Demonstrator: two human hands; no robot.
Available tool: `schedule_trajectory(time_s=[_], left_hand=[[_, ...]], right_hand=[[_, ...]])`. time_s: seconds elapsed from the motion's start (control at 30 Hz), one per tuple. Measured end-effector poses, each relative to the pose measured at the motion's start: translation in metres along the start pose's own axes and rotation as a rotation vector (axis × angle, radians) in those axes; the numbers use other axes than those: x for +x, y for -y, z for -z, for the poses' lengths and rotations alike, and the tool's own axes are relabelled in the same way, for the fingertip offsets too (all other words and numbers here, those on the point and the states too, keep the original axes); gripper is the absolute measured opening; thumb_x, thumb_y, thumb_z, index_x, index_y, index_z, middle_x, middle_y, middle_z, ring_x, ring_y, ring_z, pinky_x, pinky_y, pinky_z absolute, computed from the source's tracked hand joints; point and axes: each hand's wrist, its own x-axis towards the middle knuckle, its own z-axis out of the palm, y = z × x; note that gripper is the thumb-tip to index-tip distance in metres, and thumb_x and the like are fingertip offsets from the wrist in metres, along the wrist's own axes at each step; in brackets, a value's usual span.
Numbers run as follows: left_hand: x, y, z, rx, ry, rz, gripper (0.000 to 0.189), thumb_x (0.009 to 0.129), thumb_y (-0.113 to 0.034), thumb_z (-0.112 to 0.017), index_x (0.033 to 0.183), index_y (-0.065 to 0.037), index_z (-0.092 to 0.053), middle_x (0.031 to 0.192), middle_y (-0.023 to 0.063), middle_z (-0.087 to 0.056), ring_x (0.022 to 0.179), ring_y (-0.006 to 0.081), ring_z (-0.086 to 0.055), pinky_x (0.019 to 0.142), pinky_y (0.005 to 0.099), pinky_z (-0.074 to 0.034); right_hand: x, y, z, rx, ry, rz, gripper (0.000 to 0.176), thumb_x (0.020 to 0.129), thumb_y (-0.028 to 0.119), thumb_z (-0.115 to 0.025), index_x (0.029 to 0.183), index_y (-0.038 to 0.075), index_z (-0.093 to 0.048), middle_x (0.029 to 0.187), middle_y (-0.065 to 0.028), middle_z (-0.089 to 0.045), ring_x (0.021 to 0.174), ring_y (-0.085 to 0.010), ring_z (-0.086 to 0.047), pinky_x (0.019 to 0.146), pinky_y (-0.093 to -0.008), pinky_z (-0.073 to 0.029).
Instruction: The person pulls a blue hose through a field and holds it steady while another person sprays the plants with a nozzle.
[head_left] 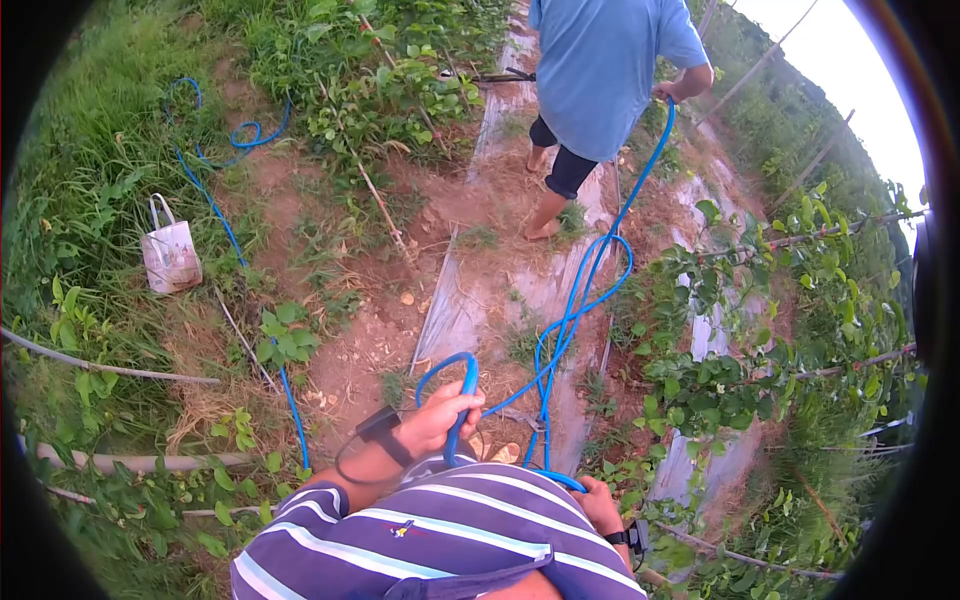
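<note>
A small embroidered emblem [401, 529] in yellow, white and red sits at the lower centre of the frame, on the purple shirt [345, 550] with white and pale-blue stripes; it is too small to read. The pale tote bag [172, 257] at the left has two looped handles and a small printed pattern, also too fine to make out.

The blue hose [568, 318], smooth, round and flexible, runs from the lower centre to the upper right of the frame, crossing itself in long, loose loops. At lower centre the left hand [450, 415] is curled round it, the thumb across the top, where it bends into a tight arch. The right hand [600, 505], at the lower right beside the shirt, seems closed round another stretch, though its fingers are partly turned away. A black strap [395, 442] circles the left wrist; a black wrist device [635, 537] sits on the right.

At the top, a co-worker [600, 85] in a plain blue shirt and dark, rolled shorts grips the hose in one hand [682, 88]. Crinkled, silvery plastic film [447, 310] strips the reddish, crumbly soil [365, 345], and broad-leaved vines [740, 375] fill the right.
</note>
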Motion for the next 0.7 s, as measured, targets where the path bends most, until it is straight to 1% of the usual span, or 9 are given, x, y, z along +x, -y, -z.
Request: schedule_trajectory(time_s=[0.1, 0.17, 0.23, 0.3, 0.43, 0.47, 0.5, 0.57, 0.7], left_hand=[[0.003, 0.002, -0.004, 0.049, 0.031, 0.020, 0.008, 0.092, -0.013, -0.056, 0.096, -0.008, -0.051, 0.065, 0.0026, -0.052, 0.050, 0.0107, -0.049, 0.042, 0.0229, -0.038], [0.004, 0.006, -0.007, 0.061, 0.027, 0.038, 0.009, 0.092, -0.013, -0.055, 0.097, -0.007, -0.050, 0.065, 0.0025, -0.051, 0.050, 0.0107, -0.049, 0.042, 0.0232, -0.037], [0.006, 0.006, -0.014, 0.042, 0.071, 0.019, 0.009, 0.093, -0.013, -0.054, 0.097, -0.007, -0.051, 0.065, 0.0013, -0.050, 0.050, 0.0097, -0.046, 0.043, 0.0226, -0.039], [0.004, 0.003, -0.019, 0.056, 0.073, 0.007, 0.009, 0.093, -0.014, -0.054, 0.097, -0.007, -0.051, 0.065, 0.0012, -0.050, 0.049, 0.0096, -0.046, 0.042, 0.0224, -0.038], [0.012, -0.003, -0.023, 0.153, 0.093, 0.035, 0.009, 0.093, -0.013, -0.053, 0.098, -0.007, -0.050, 0.065, 0.0013, -0.050, 0.048, 0.0098, -0.046, 0.042, 0.0224, -0.038], [0.012, -0.005, -0.025, 0.161, 0.102, 0.048, 0.009, 0.093, -0.013, -0.053, 0.099, -0.006, -0.050, 0.065, 0.0013, -0.049, 0.048, 0.0099, -0.046, 0.042, 0.0223, -0.038], [0.012, -0.007, -0.028, 0.168, 0.111, 0.065, 0.009, 0.093, -0.012, -0.053, 0.100, -0.006, -0.050, 0.065, 0.0014, -0.049, 0.049, 0.0099, -0.047, 0.042, 0.0223, -0.038], [0.008, 0.001, -0.031, 0.171, 0.105, 0.081, 0.011, 0.093, -0.012, -0.053, 0.101, -0.006, -0.049, 0.065, 0.0016, -0.050, 0.049, 0.0098, -0.047, 0.043, 0.0220, -0.039], [0.014, 0.005, -0.036, 0.210, 0.108, 0.090, 0.011, 0.093, -0.013, -0.053, 0.100, -0.006, -0.050, 0.066, 0.0014, -0.050, 0.050, 0.0094, -0.047, 0.043, 0.0219, -0.039]], right_hand=[[0.007, 0.031, 0.003, 0.027, -0.017, 0.025, 0.019, 0.072, 0.013, -0.071, 0.078, -0.003, -0.063, 0.066, -0.0050, -0.059, 0.063, -0.0121, -0.052, 0.057, -0.0303, -0.042], [0.019, 0.027, 0.006, -0.181, -0.005, 0.152, 0.015, 0.074, 0.009, -0.065, 0.083, -0.003, -0.065, 0.070, -0.0058, -0.062, 0.065, -0.0109, -0.056, 0.059, -0.0295, -0.046], [0.022, 0.026, 0.009, -0.141, 0.005, 0.131, 0.016, 0.074, 0.009, -0.063, 0.084, -0.004, -0.066, 0.068, -0.0066, -0.062, 0.064, -0.0124, -0.056, 0.058, -0.0304, -0.047], [0.015, 0.029, 0.010, -0.106, -0.023, 0.098, 0.017, 0.073, 0.014, -0.069, 0.082, -0.001, -0.067, 0.067, -0.0083, -0.062, 0.064, -0.0133, -0.056, 0.059, -0.0313, -0.046], [0.021, -0.021, 0.005, -0.109, -0.021, 0.140, 0.025, 0.075, 0.017, -0.070, 0.086, -0.005, -0.064, 0.070, -0.0125, -0.063, 0.068, -0.0132, -0.058, 0.064, -0.0317, -0.047], [0.036, -0.062, -0.002, -0.010, -0.004, 0.128, 0.025, 0.076, 0.017, -0.069, 0.087, -0.005, -0.064, 0.071, -0.0137, -0.063, 0.069, -0.0128, -0.058, 0.064, -0.0321, -0.048], [0.039, -0.068, -0.009, 0.088, 0.013, 0.112, 0.025, 0.077, 0.017, -0.068, 0.088, -0.005, -0.064, 0.072, -0.0150, -0.064, 0.070, -0.0123, -0.058, 0.065, -0.0325, -0.048], [0.031, -0.092, -0.009, 0.003, 0.021, 0.126, 0.025, 0.078, 0.017, -0.067, 0.090, -0.005, -0.064, 0.074, -0.0157, -0.065, 0.072, -0.0120, -0.058, 0.066, -0.0325, -0.048], [0.017, -0.069, -0.006, -0.076, 0.016, 0.145, 0.027, 0.079, 0.017, -0.066, 0.096, -0.004, -0.064, 0.079, -0.0166, -0.068, 0.076, -0.0117, -0.060, 0.069, -0.0318, -0.048]])
